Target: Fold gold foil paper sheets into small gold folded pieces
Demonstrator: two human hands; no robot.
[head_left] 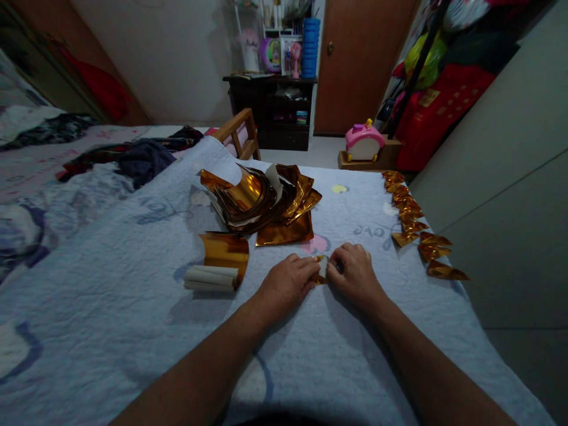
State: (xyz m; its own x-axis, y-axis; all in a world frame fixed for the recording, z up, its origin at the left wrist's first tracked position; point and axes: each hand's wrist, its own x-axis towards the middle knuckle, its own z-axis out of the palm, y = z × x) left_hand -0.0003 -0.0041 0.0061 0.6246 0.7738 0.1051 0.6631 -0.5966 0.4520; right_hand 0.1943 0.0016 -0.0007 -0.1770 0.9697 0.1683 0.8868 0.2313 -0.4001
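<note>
A small piece of gold foil paper (323, 269), pale on its inner side and partly folded, lies on the cloth between my hands. My left hand (288, 278) presses its left part with the fingers together. Closed on the right edge is my right hand (352, 271), thumb and fingers pinched. The fingers cover much of the sheet, so its full shape is hidden. Left of my hands rests a curled stack of gold sheets (225, 251) with pale backs. Beyond it spreads a larger fanned pile of gold foil sheets (252, 195).
Folded gold foil pieces (410, 213) line the right edge of the cloth-covered surface (133, 331). Rumpled clothes (146, 160) lie at the left. Further back stand a wooden chair (239, 130), a dark cabinet (266, 112) and a pink toy (364, 142).
</note>
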